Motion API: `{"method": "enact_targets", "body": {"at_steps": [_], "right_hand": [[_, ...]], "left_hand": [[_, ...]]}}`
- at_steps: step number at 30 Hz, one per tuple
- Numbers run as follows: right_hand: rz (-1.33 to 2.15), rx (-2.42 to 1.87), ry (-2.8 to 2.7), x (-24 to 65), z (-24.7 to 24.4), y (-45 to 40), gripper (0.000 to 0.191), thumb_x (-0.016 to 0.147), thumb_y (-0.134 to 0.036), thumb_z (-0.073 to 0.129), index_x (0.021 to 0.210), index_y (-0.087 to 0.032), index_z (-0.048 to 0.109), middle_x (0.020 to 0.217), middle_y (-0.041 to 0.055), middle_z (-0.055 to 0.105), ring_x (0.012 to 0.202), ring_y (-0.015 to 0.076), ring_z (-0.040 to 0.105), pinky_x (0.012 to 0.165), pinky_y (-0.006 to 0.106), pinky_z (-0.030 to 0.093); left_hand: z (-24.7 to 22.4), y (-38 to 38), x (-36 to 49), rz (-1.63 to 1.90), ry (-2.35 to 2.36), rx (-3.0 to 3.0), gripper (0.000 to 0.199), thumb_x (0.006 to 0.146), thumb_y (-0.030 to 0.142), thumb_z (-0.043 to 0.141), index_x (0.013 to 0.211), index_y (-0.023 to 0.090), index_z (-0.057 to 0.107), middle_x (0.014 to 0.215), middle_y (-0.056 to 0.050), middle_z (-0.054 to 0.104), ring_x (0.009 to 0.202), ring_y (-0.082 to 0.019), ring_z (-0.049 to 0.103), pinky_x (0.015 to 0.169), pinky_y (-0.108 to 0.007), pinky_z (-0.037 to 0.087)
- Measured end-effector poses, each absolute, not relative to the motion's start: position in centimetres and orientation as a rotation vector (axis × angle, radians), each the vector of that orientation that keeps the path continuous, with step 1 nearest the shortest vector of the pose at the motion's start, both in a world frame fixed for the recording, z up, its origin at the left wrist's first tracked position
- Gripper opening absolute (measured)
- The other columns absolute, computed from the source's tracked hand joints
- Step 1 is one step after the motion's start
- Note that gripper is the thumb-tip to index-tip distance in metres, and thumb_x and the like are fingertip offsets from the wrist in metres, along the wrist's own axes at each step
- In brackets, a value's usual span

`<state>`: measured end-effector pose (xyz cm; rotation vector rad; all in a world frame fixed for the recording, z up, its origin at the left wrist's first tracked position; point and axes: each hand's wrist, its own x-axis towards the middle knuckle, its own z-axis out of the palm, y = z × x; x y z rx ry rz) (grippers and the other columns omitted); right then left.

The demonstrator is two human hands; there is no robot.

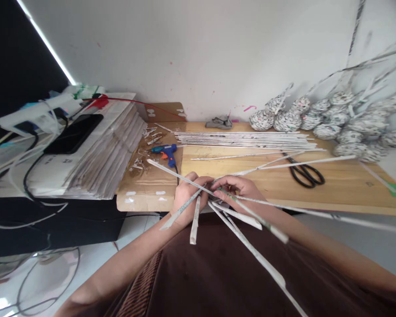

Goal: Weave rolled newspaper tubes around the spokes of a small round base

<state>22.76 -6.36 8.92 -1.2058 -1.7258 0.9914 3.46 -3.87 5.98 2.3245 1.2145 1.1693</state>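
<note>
Several rolled paper strips (251, 246) fan out from a crossing point between my two hands, close to my body at the table's front edge. My left hand (189, 198) is closed round the strips on the left side of the crossing. Fingers bent, my right hand (239, 189) pinches the strips from the right, its fingertips almost touching the left hand. One long strip (174, 174) points up and left past the left hand, and others stretch right over the table. The centre of the weave is mostly hidden by the fingers.
Beyond my hands, a row of paper sticks (244, 140) lies on the wooden table (336, 193). Black scissors (305, 172) lie right, near woven paper balls (288, 116). Left are a blue glue gun (169, 154) on cardboard (145, 176), a newspaper stack (102, 158), a phone (74, 133) and cables.
</note>
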Motion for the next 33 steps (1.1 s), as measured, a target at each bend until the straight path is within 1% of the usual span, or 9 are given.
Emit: {"method": "enact_targets", "body": {"at_steps": [4, 7, 11, 13, 20, 23, 28, 30, 33], "right_hand": [[0.894, -1.166, -1.561, 22.6, 8.3, -6.5, 0.022, 0.094, -0.037, 0.063, 0.102, -0.02, 0.075, 0.103, 0.0076, 0.077, 0.095, 0.0209, 0.072, 0.085, 0.033, 0.055], [0.924, -1.196, -1.427, 22.6, 7.9, -6.6, 0.026, 0.095, -0.042, 0.063, 0.105, -0.02, 0.073, 0.091, 0.0061, 0.077, 0.085, 0.0199, 0.073, 0.076, 0.03, 0.057], [0.934, -1.293, -1.407, 22.6, 8.0, -6.7, 0.029, 0.094, -0.046, 0.064, 0.091, -0.019, 0.072, 0.078, 0.0045, 0.075, 0.07, 0.0182, 0.072, 0.061, 0.026, 0.055], [0.859, -1.306, -1.49, 22.7, 8.2, -6.8, 0.026, 0.096, -0.043, 0.062, 0.093, -0.019, 0.074, 0.086, 0.0056, 0.077, 0.076, 0.0191, 0.073, 0.063, 0.027, 0.056], [0.418, -1.031, -1.676, 22.9, 7.7, -6.9, 0.019, 0.093, -0.017, 0.063, 0.108, -0.024, 0.072, 0.109, 0.0057, 0.076, 0.105, 0.022, 0.071, 0.097, 0.039, 0.056], [0.264, -0.917, -1.732, 23.1, 7.9, -7.0, 0.03, 0.088, -0.009, 0.064, 0.111, -0.026, 0.07, 0.118, 0.0066, 0.073, 0.11, 0.0235, 0.07, 0.097, 0.042, 0.058], [0.121, -0.849, -1.752, 23.6, 8.8, -7.0, 0.039, 0.083, -0.007, 0.066, 0.115, -0.03, 0.069, 0.133, 0.0083, 0.061, 0.095, 0.0212, 0.071, 0.089, 0.043, 0.061], [0.133, -0.886, -1.781, 23.8, 9.1, -7.0, 0.041, 0.084, -0.008, 0.066, 0.118, -0.031, 0.068, 0.132, 0.0081, 0.059, 0.094, 0.0207, 0.07, 0.088, 0.041, 0.06], [0.162, -1.025, -1.894, 23.9, 9.7, -7.3, 0.033, 0.087, -0.013, 0.067, 0.115, -0.029, 0.07, 0.112, 0.0071, 0.067, 0.094, 0.0212, 0.069, 0.085, 0.037, 0.06]], "left_hand": [[5.4, -3.6, 3.5, 1.218, 1.216, 2.377, 0.02, 0.091, 0.018, 0.063, 0.107, 0.023, 0.074, 0.08, -0.002, 0.061, 0.071, -0.014, 0.061, 0.068, -0.025, 0.051], [5.1, -3.6, 3.6, 1.257, 1.173, 2.36, 0.022, 0.09, 0.016, 0.063, 0.107, 0.023, 0.074, 0.078, -0.001, 0.06, 0.072, -0.013, 0.06, 0.07, -0.024, 0.052], [5.4, -3.9, 3.9, 1.27, 1.201, 2.263, 0.02, 0.089, 0.014, 0.064, 0.103, 0.023, 0.075, 0.081, -0.002, 0.063, 0.074, -0.014, 0.063, 0.073, -0.025, 0.053], [5.5, -3.9, 3.9, 1.28, 1.231, 2.224, 0.02, 0.088, 0.012, 0.064, 0.101, 0.022, 0.076, 0.081, -0.002, 0.064, 0.076, -0.014, 0.063, 0.073, -0.025, 0.054], [5.6, -3.8, 3.9, 1.306, 1.201, 2.216, 0.015, 0.087, 0.012, 0.065, 0.096, 0.021, 0.073, 0.082, -0.002, 0.067, 0.077, -0.014, 0.064, 0.075, -0.026, 0.055], [5.5, -3.8, 3.8, 1.306, 1.173, 2.21, 0.011, 0.088, 0.014, 0.066, 0.094, 0.021, 0.072, 0.082, -0.002, 0.067, 0.077, -0.014, 0.065, 0.075, -0.027, 0.055], [5.3, -3.9, 3.9, 1.282, 1.166, 2.22, 0.009, 0.089, 0.016, 0.066, 0.094, 0.021, 0.072, 0.083, -0.003, 0.066, 0.077, -0.015, 0.065, 0.074, -0.028, 0.055], [5.3, -3.9, 3.9, 1.309, 1.18, 2.223, 0.008, 0.089, 0.016, 0.066, 0.093, 0.021, 0.071, 0.082, -0.003, 0.067, 0.078, -0.015, 0.065, 0.074, -0.027, 0.055], [5.4, -3.9, 4.0, 1.334, 1.212, 2.227, 0.009, 0.088, 0.013, 0.066, 0.089, 0.021, 0.071, 0.081, -0.001, 0.067, 0.077, -0.014, 0.066, 0.075, -0.026, 0.055]]}}
